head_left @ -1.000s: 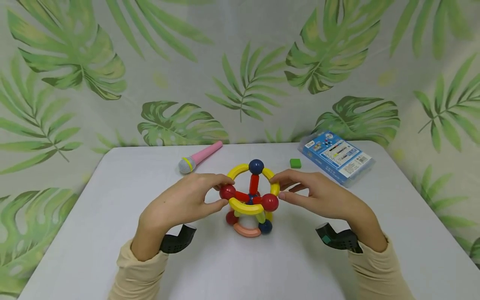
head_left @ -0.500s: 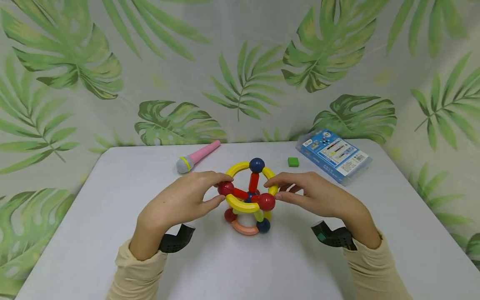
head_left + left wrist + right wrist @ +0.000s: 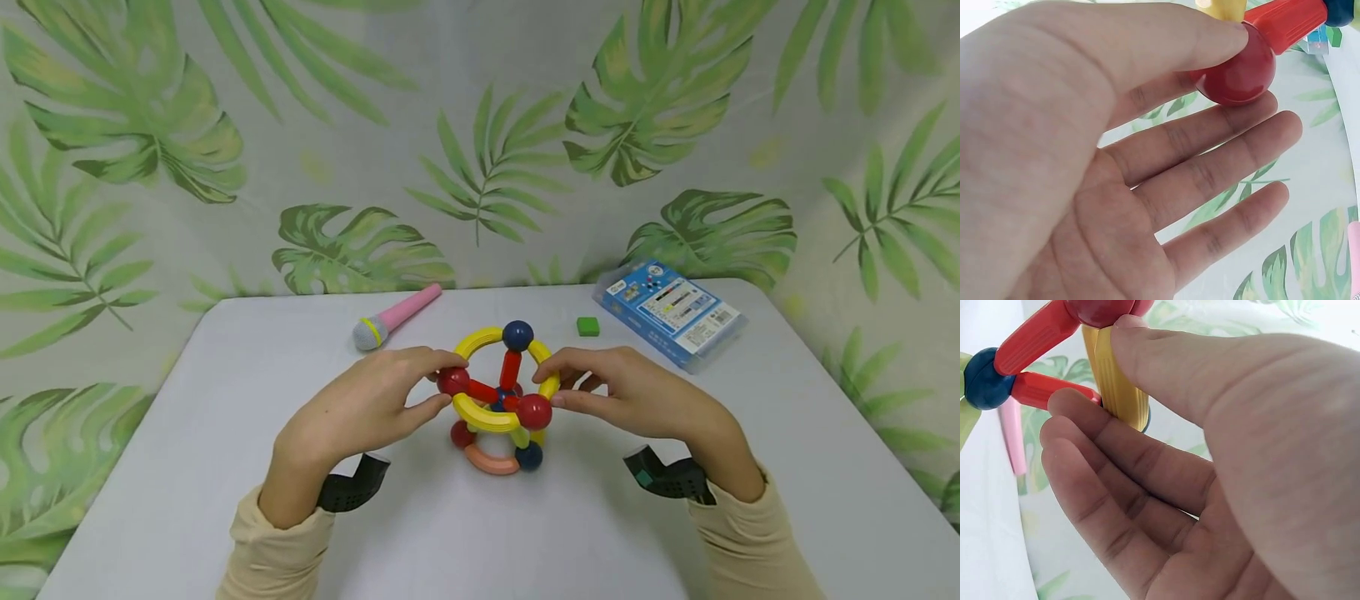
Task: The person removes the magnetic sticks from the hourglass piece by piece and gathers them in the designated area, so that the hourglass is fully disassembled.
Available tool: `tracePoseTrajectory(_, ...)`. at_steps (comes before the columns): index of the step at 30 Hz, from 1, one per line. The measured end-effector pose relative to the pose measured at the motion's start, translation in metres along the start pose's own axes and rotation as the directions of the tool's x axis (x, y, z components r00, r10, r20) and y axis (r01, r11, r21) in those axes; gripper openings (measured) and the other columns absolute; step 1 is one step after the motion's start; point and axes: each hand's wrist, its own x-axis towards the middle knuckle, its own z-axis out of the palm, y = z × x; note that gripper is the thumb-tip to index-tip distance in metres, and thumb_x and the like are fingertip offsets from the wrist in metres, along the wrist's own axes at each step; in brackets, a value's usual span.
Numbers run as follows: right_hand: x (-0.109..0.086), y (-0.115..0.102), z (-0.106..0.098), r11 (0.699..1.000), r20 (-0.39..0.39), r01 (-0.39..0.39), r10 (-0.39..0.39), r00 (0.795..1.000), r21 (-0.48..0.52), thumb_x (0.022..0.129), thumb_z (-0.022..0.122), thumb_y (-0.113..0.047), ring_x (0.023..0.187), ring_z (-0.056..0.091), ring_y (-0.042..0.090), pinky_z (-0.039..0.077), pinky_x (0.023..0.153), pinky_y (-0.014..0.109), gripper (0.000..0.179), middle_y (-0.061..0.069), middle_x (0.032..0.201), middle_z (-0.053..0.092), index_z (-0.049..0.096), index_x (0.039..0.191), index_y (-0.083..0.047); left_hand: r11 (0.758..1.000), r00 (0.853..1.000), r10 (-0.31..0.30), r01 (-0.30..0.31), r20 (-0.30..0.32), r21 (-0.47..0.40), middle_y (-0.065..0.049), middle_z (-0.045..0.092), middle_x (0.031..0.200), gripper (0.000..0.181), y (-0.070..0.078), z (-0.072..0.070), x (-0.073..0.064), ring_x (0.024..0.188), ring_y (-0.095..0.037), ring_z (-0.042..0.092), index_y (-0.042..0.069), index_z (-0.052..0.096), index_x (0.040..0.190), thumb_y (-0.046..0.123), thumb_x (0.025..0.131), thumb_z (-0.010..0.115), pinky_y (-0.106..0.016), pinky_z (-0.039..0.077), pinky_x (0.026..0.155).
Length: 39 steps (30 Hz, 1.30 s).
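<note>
A magnetic ball-and-stick structure stands mid-table, its upper ring made of yellow curved sticks (image 3: 491, 419) joined by balls. My left hand (image 3: 360, 398) pinches the ring's left red ball (image 3: 1238, 75) between thumb and fingers; its other fingers extend loosely. On the other side, my right hand (image 3: 637, 387) pinches the right yellow curved stick (image 3: 1121, 387), beside the right red ball (image 3: 535, 412). A dark blue ball (image 3: 517, 336) tops the far side of the ring. Red straight sticks (image 3: 511, 370) run inward to a central blue ball (image 3: 988, 378). Below sits a peach curved stick (image 3: 491, 462) between balls.
On the white table (image 3: 480, 542), a pink toy microphone (image 3: 396, 317) lies behind my left hand. A small green block (image 3: 588, 327) and a blue-labelled plastic box (image 3: 671, 315) are at the back right. A leaf-patterned cloth (image 3: 480, 167) hangs behind.
Over the last second my right hand and the ring's right side have shifted slightly left. Both hands keep their hold, and the view itself has moved a little.
</note>
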Motion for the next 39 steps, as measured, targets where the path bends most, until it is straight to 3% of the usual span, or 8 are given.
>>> tracePoseTrajectory(13,-0.0027,-0.0004,0.0008,1.000,0.005,-0.028,0.028,1.000,0.008,0.098,0.072,-0.022,0.100,0.065,0.010,0.058,0.088,0.030,0.028,-0.010,0.108,0.069,0.067,0.126,-0.022,1.000,1.000,0.010,-0.010,0.016,-0.024,0.003,0.073,0.115,0.037,0.0009,-0.0007,0.0020,0.106,-0.012,0.069,0.009,0.067,0.130,0.014,0.095,0.075,-0.033,0.057,0.094)
tracePoseTrajectory(33,0.0014,0.0034,-0.0008,0.999,0.023,-0.006,0.005,1.000,0.043,0.098,0.072,-0.023,0.100,0.064,0.011,0.059,0.086,0.028,0.027,-0.009,0.108,0.068,0.066,0.125,-0.021,1.000,1.000,-0.001,0.001,0.014,-0.014,0.004,0.073,0.117,0.037,0.0001,-0.0038,0.0026,0.108,-0.012,0.069,0.010,0.067,0.131,0.014,0.095,0.075,-0.034,0.057,0.095)
tracePoseTrajectory(39,0.0012,0.0081,-0.0028,0.998,-0.052,-0.039,0.041,0.998,0.041,0.093,0.079,-0.027,0.096,0.066,0.010,0.059,0.084,0.028,0.026,-0.009,0.103,0.068,0.063,0.112,-0.020,1.000,1.000,0.011,-0.011,0.012,-0.018,0.004,0.074,0.114,0.036,-0.0016,-0.0035,0.0025,0.105,-0.010,0.069,0.010,0.067,0.129,0.014,0.094,0.076,-0.033,0.057,0.093)
